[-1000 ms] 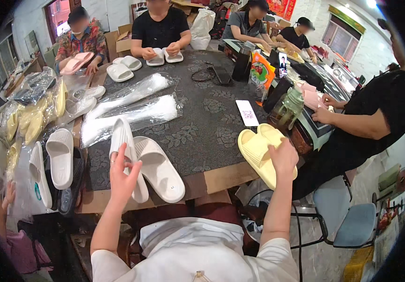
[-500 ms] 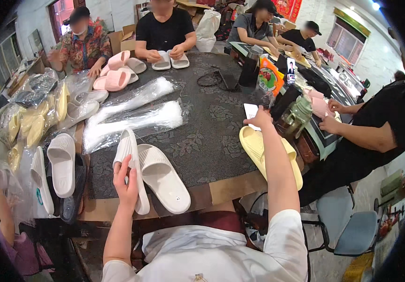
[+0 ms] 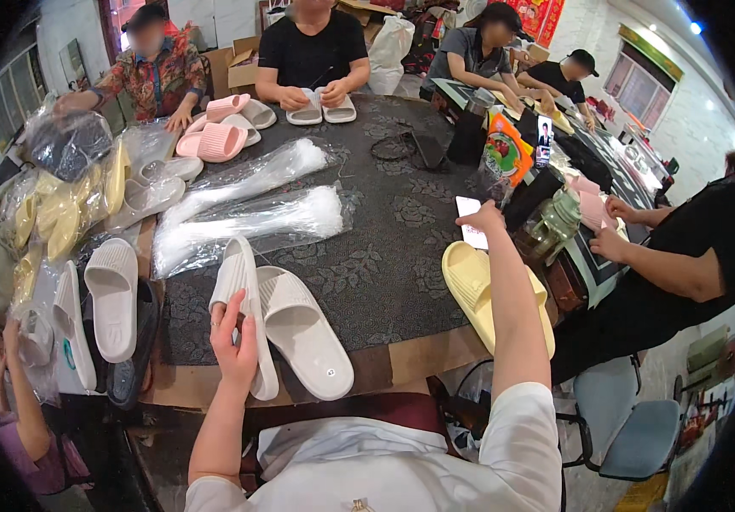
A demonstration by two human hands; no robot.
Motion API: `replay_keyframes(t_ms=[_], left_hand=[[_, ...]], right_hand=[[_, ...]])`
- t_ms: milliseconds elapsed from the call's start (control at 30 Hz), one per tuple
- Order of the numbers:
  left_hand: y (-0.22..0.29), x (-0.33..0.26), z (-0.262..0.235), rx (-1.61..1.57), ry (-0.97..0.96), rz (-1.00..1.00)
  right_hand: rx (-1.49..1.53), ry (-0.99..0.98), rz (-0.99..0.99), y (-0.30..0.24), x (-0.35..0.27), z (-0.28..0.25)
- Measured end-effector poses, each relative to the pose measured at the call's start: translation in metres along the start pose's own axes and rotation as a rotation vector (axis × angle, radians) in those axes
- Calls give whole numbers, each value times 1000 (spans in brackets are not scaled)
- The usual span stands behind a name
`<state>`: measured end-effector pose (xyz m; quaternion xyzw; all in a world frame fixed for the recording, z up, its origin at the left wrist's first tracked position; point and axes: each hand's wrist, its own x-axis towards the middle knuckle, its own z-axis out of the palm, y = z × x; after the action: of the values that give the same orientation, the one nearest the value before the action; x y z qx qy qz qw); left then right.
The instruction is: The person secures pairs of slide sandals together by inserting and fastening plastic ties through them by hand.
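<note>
Busily occupied on both sides, a person in a white shirt works at a table covered by dark floral cloth (image 3: 397, 277). The left hand (image 3: 238, 346) lies against a white slide sandal (image 3: 242, 269) tipped up on its side, fingers loosely curved along it – whether they pinch it, one cannot tell. Its lookalike, a second white sandal (image 3: 307, 341), rests sole-down just to the right, close to the table's near edge. The right hand (image 3: 485, 220) reaches forward to a pale phone (image 3: 470, 207), bent over its near end and touching it; how firmly the fingers close there is hidden. Yellow sandals (image 3: 468, 282) lie beneath the right forearm. Clear plastic packs of white strips (image 3: 269, 218) stretch across the cloth beyond the white sandals, with pink sandals (image 3: 212, 142) farther off. Opposite, a co-worker in black (image 3: 312, 47) handles another white pair (image 3: 303, 109) – a green glass jar (image 3: 557, 220) stands near the phone.
</note>
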<state>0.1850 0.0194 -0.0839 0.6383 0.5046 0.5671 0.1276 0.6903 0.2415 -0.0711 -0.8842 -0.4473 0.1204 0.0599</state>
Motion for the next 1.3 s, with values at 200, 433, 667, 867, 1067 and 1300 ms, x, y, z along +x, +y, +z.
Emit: replay_keyframes(t_ms=[200,433,667,867,1067,1300], left_hand=[[-1,-1,0,15,5,-5],[-1,0,0,23,13,60],[5,2,2,-18,2,34],[-1,-1,-1,-21,7,13],[4,-2,1,-21,0,27],[19,-16,2,104,-31,25]], right_hand=[[-13,116,2,-11,-3,8],[-47,133,-26,-16,0,14],[6,81,-271,1,-62,-27],[84,156,-706,34,-195,-13],[-101,445,-771,74,-235,28],[392,314,-1025,25,-278,23]])
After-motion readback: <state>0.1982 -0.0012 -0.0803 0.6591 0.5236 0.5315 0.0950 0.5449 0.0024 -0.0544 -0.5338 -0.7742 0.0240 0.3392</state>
